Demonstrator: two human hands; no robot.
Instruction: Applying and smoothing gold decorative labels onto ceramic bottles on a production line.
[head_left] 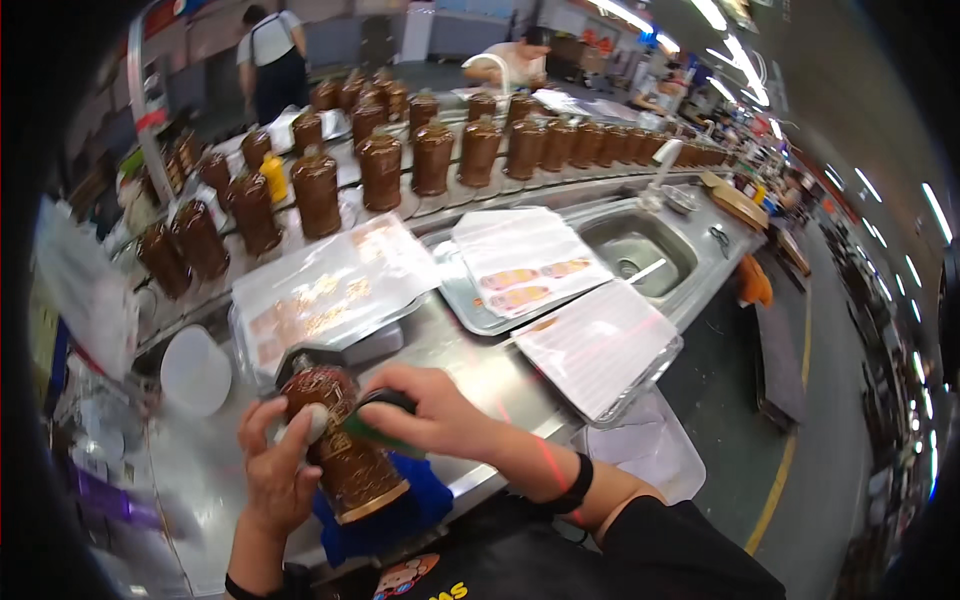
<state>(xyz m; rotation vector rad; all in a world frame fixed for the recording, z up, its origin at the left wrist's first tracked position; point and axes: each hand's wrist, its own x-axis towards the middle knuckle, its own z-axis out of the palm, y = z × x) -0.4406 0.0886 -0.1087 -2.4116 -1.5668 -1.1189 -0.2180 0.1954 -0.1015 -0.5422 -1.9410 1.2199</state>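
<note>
A brown glazed bottle (352, 478) with raised and gold decoration lies tilted on a blue cloth (425, 497) at the near edge of the steel counter. My left hand (275, 465) steadies it from the left, fingers bent against its side. Something small and white (317, 422) shows at those fingertips; I cannot tell whether it is a finger cover or a separate piece. In my right hand (430, 405) is a green, black-topped hand scraper (385, 420), its edge at the bottle's right side. The fingers close over the black top.
Decal sheets (340, 280) on a tray lie beyond the bottle, with more paper sheets (530, 260) and a white stack (600, 345) rightward. A round white tub (195, 370) stands left. Several brown bottles (432, 158) line the back ledge. A sink (640, 250) sits far right.
</note>
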